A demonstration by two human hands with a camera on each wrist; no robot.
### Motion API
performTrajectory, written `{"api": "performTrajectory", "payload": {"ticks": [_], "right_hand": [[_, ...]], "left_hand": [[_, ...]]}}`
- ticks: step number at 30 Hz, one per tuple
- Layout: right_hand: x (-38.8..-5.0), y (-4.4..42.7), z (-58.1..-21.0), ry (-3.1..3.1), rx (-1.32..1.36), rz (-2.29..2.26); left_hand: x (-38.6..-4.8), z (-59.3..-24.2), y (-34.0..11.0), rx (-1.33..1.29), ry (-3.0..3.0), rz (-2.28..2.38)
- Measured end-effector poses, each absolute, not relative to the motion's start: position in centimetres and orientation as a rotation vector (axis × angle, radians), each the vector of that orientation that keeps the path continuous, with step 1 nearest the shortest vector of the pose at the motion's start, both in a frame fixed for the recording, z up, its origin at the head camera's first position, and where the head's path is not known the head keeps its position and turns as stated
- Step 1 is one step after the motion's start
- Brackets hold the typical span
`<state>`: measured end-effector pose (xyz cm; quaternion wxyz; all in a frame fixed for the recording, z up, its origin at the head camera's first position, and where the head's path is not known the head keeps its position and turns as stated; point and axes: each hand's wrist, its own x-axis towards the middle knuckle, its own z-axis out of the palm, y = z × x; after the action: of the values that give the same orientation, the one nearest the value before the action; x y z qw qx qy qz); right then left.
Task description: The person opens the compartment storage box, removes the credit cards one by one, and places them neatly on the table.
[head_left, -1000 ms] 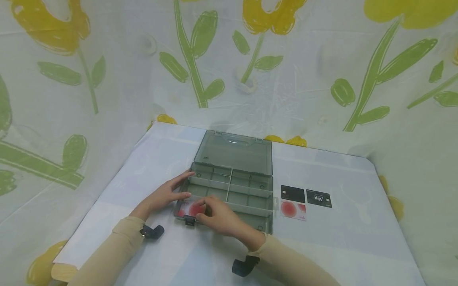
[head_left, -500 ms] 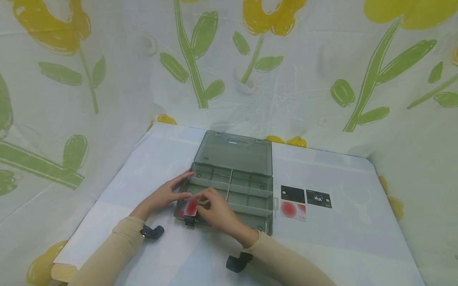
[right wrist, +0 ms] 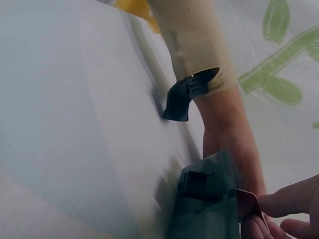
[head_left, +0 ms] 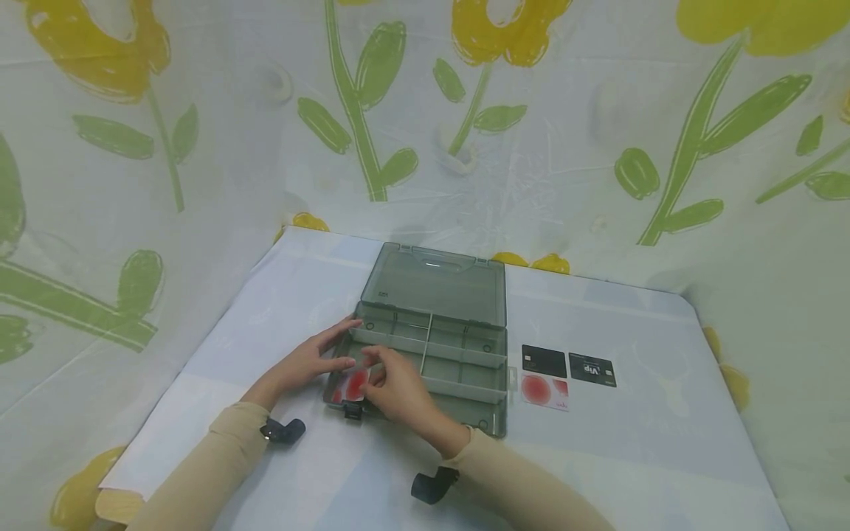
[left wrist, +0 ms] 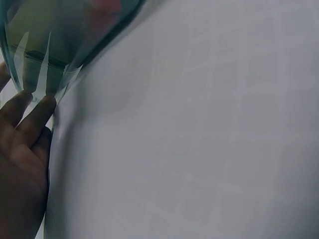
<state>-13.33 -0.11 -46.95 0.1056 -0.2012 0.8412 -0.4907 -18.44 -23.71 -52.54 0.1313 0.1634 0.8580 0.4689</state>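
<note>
A grey translucent compartment box (head_left: 432,391) lies on the table with its lid (head_left: 434,284) folded back. In its front left section, a red-and-white card (head_left: 352,385) shows, its right edge raised. My right hand (head_left: 401,391) pinches that card's edge; in the right wrist view the card (right wrist: 247,201) sticks up past the box wall against the fingers (right wrist: 286,199). My left hand (head_left: 302,369) rests at the box's left side with fingers spread. From the left wrist view, these fingertips (left wrist: 47,102) touch the box's edge (left wrist: 37,74).
To the right of the box lie a black card (head_left: 543,361), a black "Vip" card (head_left: 592,369) and another red-and-white card (head_left: 544,390). A latch (head_left: 353,411) hangs at the box's front. A flower-printed cloth (head_left: 551,162) rises behind the table.
My right hand has shifted slightly left and away from me, and its wrist has moved left. The card's right edge has come up from the compartment floor. The left hand stays still.
</note>
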Motion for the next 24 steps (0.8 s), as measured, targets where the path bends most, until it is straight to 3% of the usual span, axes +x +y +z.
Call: {"api": "performTrajectory", "payload": {"ticks": [24], "right_hand": [[-13.2, 0.9, -47.4, 2.445, -0.571, -1.365]], "left_hand": [[-18.6, -53.1, -23.9, 0.491, 2.509, 1.353]]}}
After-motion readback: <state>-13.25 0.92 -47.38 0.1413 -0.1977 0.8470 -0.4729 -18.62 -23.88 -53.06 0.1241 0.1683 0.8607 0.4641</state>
